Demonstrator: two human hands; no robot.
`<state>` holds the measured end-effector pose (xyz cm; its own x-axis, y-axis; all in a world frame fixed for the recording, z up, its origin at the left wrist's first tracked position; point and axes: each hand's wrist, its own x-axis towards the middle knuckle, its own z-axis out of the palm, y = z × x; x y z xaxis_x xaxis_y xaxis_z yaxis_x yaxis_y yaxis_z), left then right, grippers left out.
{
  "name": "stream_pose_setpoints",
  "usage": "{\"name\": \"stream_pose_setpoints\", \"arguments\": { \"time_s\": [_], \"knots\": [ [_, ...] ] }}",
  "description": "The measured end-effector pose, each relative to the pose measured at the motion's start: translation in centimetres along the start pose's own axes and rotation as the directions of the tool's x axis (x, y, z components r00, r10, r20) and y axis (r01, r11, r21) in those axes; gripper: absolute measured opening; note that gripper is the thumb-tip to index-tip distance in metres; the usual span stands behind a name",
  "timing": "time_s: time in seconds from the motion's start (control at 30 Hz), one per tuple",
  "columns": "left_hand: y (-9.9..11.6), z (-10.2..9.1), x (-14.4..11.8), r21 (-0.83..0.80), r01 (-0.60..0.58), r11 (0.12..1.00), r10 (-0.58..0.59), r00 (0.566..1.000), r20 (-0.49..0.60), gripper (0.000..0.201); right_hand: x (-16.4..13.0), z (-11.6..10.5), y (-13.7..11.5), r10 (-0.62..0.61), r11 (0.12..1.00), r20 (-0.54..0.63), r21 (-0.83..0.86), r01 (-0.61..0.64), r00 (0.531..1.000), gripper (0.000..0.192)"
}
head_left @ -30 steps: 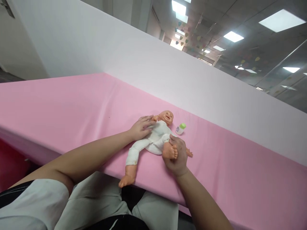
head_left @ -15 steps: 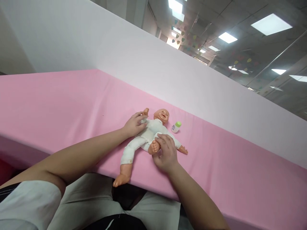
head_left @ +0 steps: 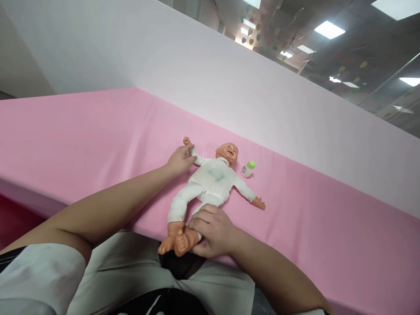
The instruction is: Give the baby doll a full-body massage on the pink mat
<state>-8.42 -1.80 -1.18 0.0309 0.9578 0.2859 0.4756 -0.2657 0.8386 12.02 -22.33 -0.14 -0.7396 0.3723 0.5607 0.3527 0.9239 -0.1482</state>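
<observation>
Baby doll (head_left: 215, 177) on its back on the pink tabletop (head_left: 321, 218), head toward the back edge, feet at the front edge. The left hand (head_left: 180, 161) is closed round one sleeved forearm, the right hand (head_left: 213, 229) round a lower leg. Good practice: support each limb near its joint, guiding both gently, without twisting; keep the torso flat.

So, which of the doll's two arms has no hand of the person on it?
The arm at picture right, nearer the green-capped bottle; the person's left hand is on the other arm.
</observation>
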Motion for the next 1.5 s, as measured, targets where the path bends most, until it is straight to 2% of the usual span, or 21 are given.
{"name": "stream_pose_setpoints", "arguments": {
  "time_s": [0.1, 0.17, 0.23, 0.3, 0.43, 0.5, 0.57, 0.63, 0.67, 0.77, 0.87, 0.97, 1.03, 1.13, 1.2, 1.3, 1.4, 1.5],
  "knots": [
    [1.3, -0.1, -1.3, 0.031, -0.209, 0.978, 0.207, 0.977, 0.059, 0.066, 0.2, -1.6, 0.3, 0.026, 1.0, -0.146, 0.021, -0.023, 0.989, 0.039],
    [2.2, -0.2, -2.1, 0.081, -0.373, 0.924, 0.358, 0.921, 0.155, 0.068, 0.1, -2.9, 0.7, 0.066, 0.997, -0.253, -0.027, -0.076, 0.965, 0.044],
    [2.9, -0.3, -2.8, 0.133, -0.499, 0.856, 0.453, 0.849, 0.272, 0.07, -0.3, -3.8, 1.4, 0.131, 0.979, -0.335, -0.103, -0.175, 0.933, 0.048],
    [3.5, -0.3, -3.2, 0.162, -0.576, 0.802, 0.485, 0.784, 0.388, 0.071, -0.8, -4.4, 2.2, 0.221, 0.945, -0.391, -0.139, -0.295, 0.893, 0.051],
    [4.1, -0.2, -3.3, 0.161, -0.671, 0.724, 0.507, 0.675, 0.536, 0.07, -1.4, -4.4, 4.2, 0.39, 0.886, -0.47, -0.042, -0.461, 0.792, 0.053],
    [4.2, -0.2, -3.2, 0.154, -0.694, 0.703, 0.513, 0.646, 0.566, 0.07, -1.3, -4.0, 5.1, 0.455, 0.855, -0.434, -0.03, -0.517, 0.778, 0.048],
    [4.2, -0.2, -3.1, 0.148, -0.699, 0.7, 0.513, 0.636, 0.577, 0.07, -1.1, -3.6, 5.6, 0.499, 0.83, -0.361, -0.063, -0.555, 0.788, 0.043],
    [4.1, -0.2, -3.1, 0.148, -0.685, 0.714, 0.504, 0.649, 0.57, 0.071, -0.8, -3.3, 5.7, 0.506, 0.823, -0.31, -0.106, -0.558, 0.805, 0.041],
    [4.0, -0.2, -3.1, 0.152, -0.665, 0.731, 0.493, 0.669, 0.556, 0.072, -0.7, -3.2, 5.6, 0.487, 0.832, -0.3, -0.125, -0.54, 0.82, 0.042],
    [3.6, -0.2, -3.0, 0.17, -0.567, 0.806, 0.441, 0.767, 0.466, 0.07, -0.2, -3.2, 4.5, 0.387, 0.881, -0.282, -0.169, -0.443, 0.878, 0.045],
    [3.0, -0.2, -2.5, 0.178, -0.444, 0.878, 0.378, 0.873, 0.31, 0.071, 0.2, -3.3, 2.7, 0.277, 0.922, -0.256, -0.199, -0.331, 0.926, 0.046],
    [1.9, -0.3, -1.4, 0.184, -0.271, 0.945, 0.245, 0.958, 0.149, 0.074, 0.6, -3.1, 0.7, 0.153, 0.965, -0.169, -0.189, -0.185, 0.974, 0.041],
    [1.0, -0.6, -0.4, 0.206, -0.127, 0.97, 0.112, 0.99, 0.085, 0.073, 0.7, -2.7, -0.3, 0.078, 0.986, -0.068, -0.14, -0.087, 0.995, 0.032],
    [-0.2, -1.1, 0.9, 0.26, 0.028, 0.965, -0.046, 0.997, 0.062, 0.073, 0.7, -2.1, -1.1, 0.047, 0.997, 0.105, -0.07, -0.04, 0.993, 0.019],
    [-0.8, -1.3, 1.4, 0.283, 0.054, 0.958, -0.073, 0.996, 0.059, 0.072, 0.7, -1.7, -1.2, 0.033, 0.998, 0.188, -0.06, -0.022, 0.982, 0.016],
    [-1.0, -1.4, 1.5, 0.261, 0.051, 0.964, -0.065, 0.997, 0.045, 0.075, 0.7, -1.3, -1.2, 0.002, 0.998, 0.22, -0.06, 0.011, 0.976, 0.016],
    [-0.4, -1.2, 0.9, 0.118, -0.056, 0.991, 0.05, 0.997, 0.052, 0.085, 0.7, -1.4, -1.2, 0.001, 0.999, 0.135, -0.035, 0.004, 0.991, 0.017],
    [1.0, -1.0, -0.4, 0.02, -0.286, 0.958, 0.284, 0.956, 0.08, 0.094, 0.2, -2.2, -1.1, 0.017, 1.0, -0.027, -0.023, -0.017, 0.999, 0.022]
  ]
}}
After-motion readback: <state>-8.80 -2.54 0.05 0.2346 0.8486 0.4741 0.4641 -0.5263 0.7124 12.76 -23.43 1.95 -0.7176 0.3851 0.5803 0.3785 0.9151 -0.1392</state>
